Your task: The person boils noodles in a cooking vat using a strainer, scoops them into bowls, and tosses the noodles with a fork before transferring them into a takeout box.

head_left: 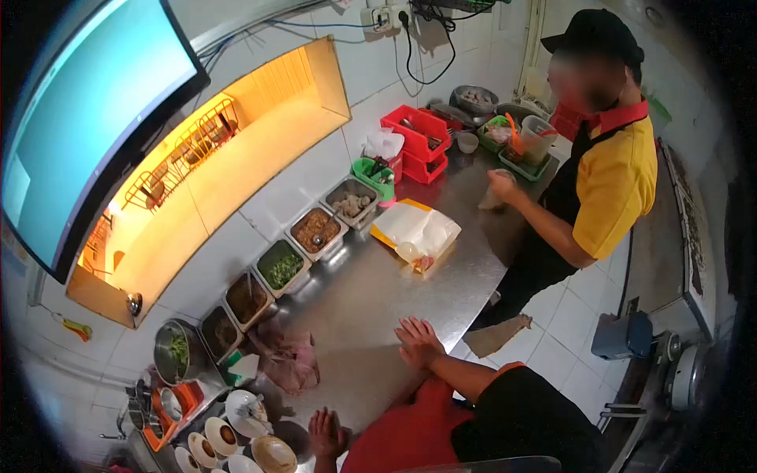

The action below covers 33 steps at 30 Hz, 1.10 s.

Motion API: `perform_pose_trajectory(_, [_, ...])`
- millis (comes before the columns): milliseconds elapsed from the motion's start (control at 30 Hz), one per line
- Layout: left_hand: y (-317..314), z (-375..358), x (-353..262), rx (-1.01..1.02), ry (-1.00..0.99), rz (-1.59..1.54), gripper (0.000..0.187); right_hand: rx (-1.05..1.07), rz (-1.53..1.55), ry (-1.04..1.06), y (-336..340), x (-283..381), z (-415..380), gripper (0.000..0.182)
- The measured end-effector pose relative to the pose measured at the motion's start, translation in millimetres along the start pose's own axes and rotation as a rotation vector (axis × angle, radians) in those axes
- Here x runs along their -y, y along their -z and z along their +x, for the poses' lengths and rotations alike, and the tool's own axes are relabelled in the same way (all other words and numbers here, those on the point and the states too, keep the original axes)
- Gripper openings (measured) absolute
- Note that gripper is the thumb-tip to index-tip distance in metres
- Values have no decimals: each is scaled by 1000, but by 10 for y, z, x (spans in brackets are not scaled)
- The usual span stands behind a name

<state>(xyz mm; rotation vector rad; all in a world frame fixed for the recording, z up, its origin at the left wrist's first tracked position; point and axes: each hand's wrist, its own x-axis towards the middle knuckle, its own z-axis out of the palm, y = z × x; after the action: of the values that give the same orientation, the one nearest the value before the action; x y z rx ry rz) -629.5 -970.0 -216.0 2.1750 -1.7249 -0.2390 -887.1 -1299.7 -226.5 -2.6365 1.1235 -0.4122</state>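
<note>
My left hand rests at the near edge of the steel table, fingers stretched, holding nothing. It is nearest to a white bowl on its left. Farther right, my right hand lies flat on the tabletop with its fingers extended and no object under them that I can see. Beyond it, a white and yellow paper sheet carries a small clear bag and some reddish items. A crumpled pinkish cloth lies past my left hand.
Steel food pans line the wall side. Several bowls and an orange rack stand at lower left. Red bins and a green tray sit at the back. Across the corner, a co-worker in yellow holds a small plastic bag.
</note>
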Motion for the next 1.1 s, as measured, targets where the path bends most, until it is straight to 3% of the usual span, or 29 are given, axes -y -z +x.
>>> perform_pose_trajectory(467, [-323,-119,403,27,-76,128,68,74,91,-27,88,29,-4,55])
perform_pose_trajectory(633, [-480,-167,494,-124,-175,171,72,63,61,-19,157,31,3,55])
perform_pose_trajectory(733, [-365,-171,469,25,-88,116,70,42,88,-23,107,18,-7,55])
perform_pose_trajectory(1100, [-409,-189,530,31,-92,90,60,105,76,-37,220,64,6,55])
